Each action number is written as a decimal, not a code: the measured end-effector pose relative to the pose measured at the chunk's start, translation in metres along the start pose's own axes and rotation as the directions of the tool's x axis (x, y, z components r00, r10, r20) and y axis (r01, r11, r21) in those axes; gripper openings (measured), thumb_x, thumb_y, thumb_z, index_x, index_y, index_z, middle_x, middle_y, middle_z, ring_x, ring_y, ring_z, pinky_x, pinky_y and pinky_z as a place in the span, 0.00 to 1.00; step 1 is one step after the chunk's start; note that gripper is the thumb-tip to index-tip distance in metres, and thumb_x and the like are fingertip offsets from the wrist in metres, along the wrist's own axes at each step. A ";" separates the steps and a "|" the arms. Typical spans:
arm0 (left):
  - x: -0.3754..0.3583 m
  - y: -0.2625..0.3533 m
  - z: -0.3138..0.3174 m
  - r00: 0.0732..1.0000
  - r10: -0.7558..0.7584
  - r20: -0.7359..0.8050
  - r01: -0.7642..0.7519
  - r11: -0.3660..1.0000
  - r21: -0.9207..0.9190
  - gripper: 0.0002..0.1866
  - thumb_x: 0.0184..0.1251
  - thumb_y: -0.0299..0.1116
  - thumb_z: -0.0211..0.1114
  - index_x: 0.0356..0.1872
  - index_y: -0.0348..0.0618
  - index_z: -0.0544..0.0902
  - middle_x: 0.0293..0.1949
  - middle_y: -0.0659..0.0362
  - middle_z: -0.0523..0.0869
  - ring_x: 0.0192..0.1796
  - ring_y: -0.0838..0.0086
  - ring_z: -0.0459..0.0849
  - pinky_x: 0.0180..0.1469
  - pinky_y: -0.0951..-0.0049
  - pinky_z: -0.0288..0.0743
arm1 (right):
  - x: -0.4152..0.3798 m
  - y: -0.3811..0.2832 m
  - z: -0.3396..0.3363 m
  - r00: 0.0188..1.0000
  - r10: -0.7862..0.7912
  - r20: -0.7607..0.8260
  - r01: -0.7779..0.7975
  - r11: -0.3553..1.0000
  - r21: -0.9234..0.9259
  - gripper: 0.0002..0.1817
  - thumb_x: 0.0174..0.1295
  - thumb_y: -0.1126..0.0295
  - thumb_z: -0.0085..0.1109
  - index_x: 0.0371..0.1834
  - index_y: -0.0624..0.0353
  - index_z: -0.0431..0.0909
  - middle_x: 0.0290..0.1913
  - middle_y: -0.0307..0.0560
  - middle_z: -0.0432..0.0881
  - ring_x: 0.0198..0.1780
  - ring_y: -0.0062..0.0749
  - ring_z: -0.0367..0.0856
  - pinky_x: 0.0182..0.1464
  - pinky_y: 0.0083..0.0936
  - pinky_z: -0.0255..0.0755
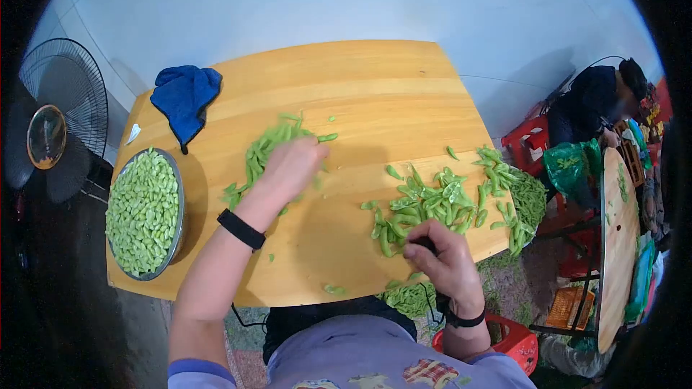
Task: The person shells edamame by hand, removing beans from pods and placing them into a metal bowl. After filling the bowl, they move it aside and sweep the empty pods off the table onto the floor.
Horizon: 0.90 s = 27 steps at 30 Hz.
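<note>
My left hand (297, 162) is closed over a loose pile of green bean pods (263, 148) left of the table's middle, and one green bean pod (328, 137) sticks out at its fingers. Near the front edge, my right hand (448, 263) has its thumb and fingers curled together, with something dark between them that I cannot make out. Just beyond it lies a second heap of green pods (425, 202), some looking split. A metal bowl (180, 198) heaped with shelled green beans (144, 212) stands at the table's left edge.
A blue cloth (186, 97) lies at the back left of the wooden table (360, 94). A fan (65, 115) stands to the left. More pods (530, 205) are piled beyond the right edge. A red stool (508, 342) is beside me; another person (591, 101) sits at a table (616, 245) on the right.
</note>
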<state>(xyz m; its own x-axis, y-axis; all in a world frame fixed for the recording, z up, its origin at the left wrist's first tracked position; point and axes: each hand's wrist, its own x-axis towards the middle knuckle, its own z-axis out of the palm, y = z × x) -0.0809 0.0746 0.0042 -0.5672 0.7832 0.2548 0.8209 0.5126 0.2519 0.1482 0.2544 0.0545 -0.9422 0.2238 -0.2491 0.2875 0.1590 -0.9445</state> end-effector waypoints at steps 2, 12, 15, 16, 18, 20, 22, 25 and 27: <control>0.006 -0.001 0.002 0.995 -0.011 0.097 0.001 0.994 0.107 0.09 0.49 0.27 0.56 0.33 0.40 0.80 0.32 0.49 0.80 0.36 0.56 0.79 0.36 0.60 0.73 | 0.001 0.008 -0.001 0.946 -0.314 0.077 0.322 0.938 -0.132 0.07 0.53 0.77 0.59 0.32 0.64 0.72 0.25 0.44 0.73 0.29 0.25 0.72 0.30 0.21 0.65; -0.034 0.080 -0.029 0.823 -0.392 0.411 0.383 -0.151 -0.911 0.03 0.62 0.30 0.55 0.29 0.46 0.74 0.26 0.67 0.73 0.25 0.86 0.69 0.25 0.84 0.62 | 0.023 -0.008 0.003 0.926 -0.329 0.185 0.334 0.942 0.005 0.10 0.59 0.72 0.55 0.41 0.64 0.74 0.29 0.38 0.76 0.31 0.19 0.71 0.34 0.18 0.67; -0.049 0.102 -0.021 0.871 -0.310 0.381 0.254 -0.380 -0.889 0.03 0.62 0.29 0.55 0.30 0.45 0.75 0.26 0.67 0.75 0.25 0.86 0.68 0.24 0.85 0.61 | 0.022 -0.010 0.013 0.936 -0.296 0.191 0.278 0.954 0.117 0.09 0.60 0.73 0.54 0.42 0.64 0.74 0.32 0.37 0.76 0.34 0.17 0.71 0.36 0.16 0.67; -0.052 0.107 -0.019 0.879 -0.323 0.350 0.227 -0.362 -0.904 0.02 0.62 0.28 0.55 0.31 0.44 0.76 0.26 0.67 0.75 0.24 0.86 0.68 0.24 0.85 0.60 | 0.020 -0.011 0.014 0.947 -0.250 0.203 0.211 0.958 0.193 0.09 0.60 0.73 0.53 0.42 0.64 0.74 0.33 0.37 0.76 0.35 0.17 0.71 0.37 0.16 0.67; -0.054 0.118 -0.019 0.886 -0.334 0.320 0.200 -0.347 -0.916 0.02 0.62 0.27 0.56 0.32 0.43 0.77 0.26 0.67 0.76 0.23 0.87 0.67 0.24 0.86 0.59 | 0.018 -0.009 0.012 0.941 -0.243 0.234 0.196 0.959 0.206 0.09 0.60 0.74 0.53 0.42 0.65 0.74 0.33 0.37 0.75 0.35 0.17 0.71 0.37 0.17 0.67; -0.054 0.129 -0.024 0.875 -0.385 0.293 0.226 -0.210 -0.951 0.02 0.60 0.27 0.59 0.29 0.43 0.79 0.18 0.71 0.73 0.20 0.90 0.62 0.22 0.87 0.54 | 0.016 -0.006 0.011 0.934 -0.240 0.263 0.183 0.958 0.221 0.09 0.60 0.74 0.54 0.41 0.65 0.74 0.33 0.37 0.75 0.34 0.18 0.70 0.37 0.17 0.66; -0.056 0.132 -0.022 0.881 -0.386 0.273 0.219 -0.178 -0.959 0.02 0.59 0.27 0.59 0.29 0.43 0.80 0.19 0.70 0.74 0.20 0.91 0.62 0.22 0.87 0.54 | 0.014 -0.004 0.011 0.934 -0.246 0.260 0.184 0.953 0.240 0.08 0.58 0.75 0.55 0.40 0.65 0.73 0.32 0.38 0.75 0.33 0.20 0.70 0.37 0.18 0.66; -0.057 0.134 -0.022 0.891 -0.380 0.247 0.219 -0.117 -0.969 0.02 0.59 0.26 0.59 0.29 0.42 0.80 0.20 0.69 0.76 0.21 0.90 0.64 0.23 0.87 0.56 | 0.013 -0.003 0.012 0.916 -0.337 0.216 0.315 0.940 0.133 0.08 0.57 0.76 0.56 0.38 0.66 0.73 0.30 0.41 0.74 0.33 0.22 0.70 0.36 0.19 0.66; -0.056 0.135 -0.025 0.896 -0.374 0.239 0.224 -0.083 -0.971 0.02 0.59 0.25 0.59 0.29 0.42 0.80 0.20 0.69 0.76 0.22 0.90 0.65 0.24 0.86 0.58 | 0.013 -0.001 0.012 0.903 -0.379 0.203 0.371 0.925 0.081 0.08 0.56 0.76 0.57 0.38 0.66 0.73 0.29 0.42 0.74 0.32 0.23 0.71 0.35 0.20 0.67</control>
<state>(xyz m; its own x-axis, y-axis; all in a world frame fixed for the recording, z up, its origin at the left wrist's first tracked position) 0.0603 0.0911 0.0473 -0.7993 0.5942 -0.0892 -0.2605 -0.2089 0.9426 0.1332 0.2458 0.0495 -0.9945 -0.0538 0.0900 -0.0973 0.1525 -0.9835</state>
